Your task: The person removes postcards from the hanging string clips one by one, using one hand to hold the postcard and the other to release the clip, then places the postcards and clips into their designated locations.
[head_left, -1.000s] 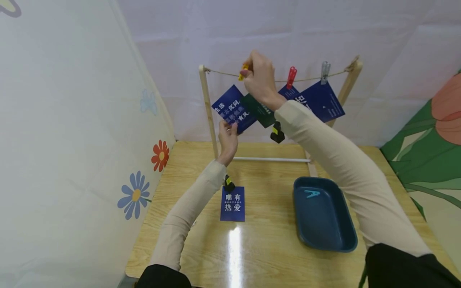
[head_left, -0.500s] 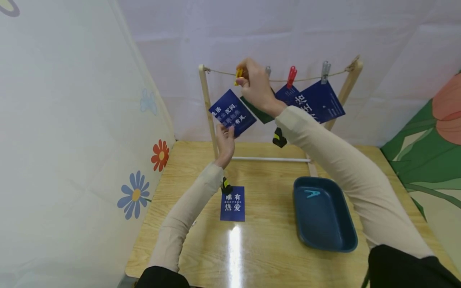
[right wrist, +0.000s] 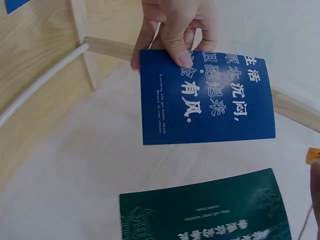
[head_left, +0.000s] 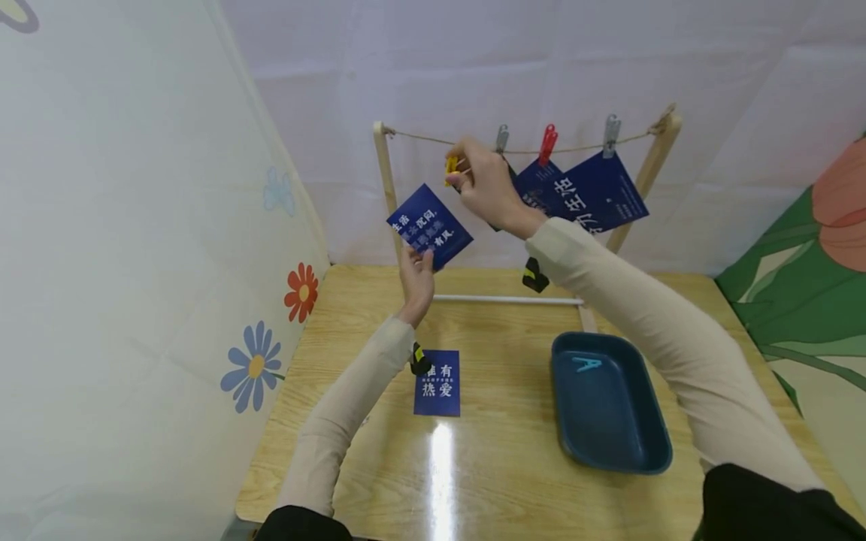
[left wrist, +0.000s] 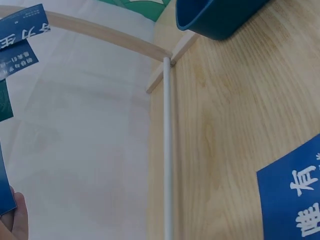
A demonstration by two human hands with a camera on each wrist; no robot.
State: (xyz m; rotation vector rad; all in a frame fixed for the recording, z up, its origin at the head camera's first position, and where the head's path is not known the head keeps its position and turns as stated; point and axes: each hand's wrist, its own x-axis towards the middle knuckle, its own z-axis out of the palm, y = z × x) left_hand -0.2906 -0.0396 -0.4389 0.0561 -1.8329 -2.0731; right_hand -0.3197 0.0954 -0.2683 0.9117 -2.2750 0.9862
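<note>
My left hand (head_left: 417,282) pinches the lower edge of a blue card (head_left: 436,224) with white lettering, thumb on its printed face in the right wrist view. My right hand (head_left: 490,184), higher and to the right, pinches a yellow clothespin (head_left: 451,170) just below the twine (head_left: 422,137). A gap separates the clothespin from the card. Behind the right hand hangs a green card (right wrist: 205,210), mostly hidden in the head view. Further right, blue cards (head_left: 598,194) hang from a red clothespin (head_left: 547,144) and a clear grey clothespin (head_left: 611,135); another grey clothespin (head_left: 502,138) sits beside my right hand.
The twine runs between two wooden posts (head_left: 383,161), joined low down by a white rod (head_left: 507,300). Another blue card (head_left: 437,398) lies flat on the wooden table (head_left: 514,421). At right stands a dark blue tray (head_left: 602,436) with a light blue clothespin (head_left: 585,364) in it.
Both hands have come down from the line, the left one also slightly leftward with its card. The yellow clothespin has dropped below the twine, and the grey clothespin has come into view.
</note>
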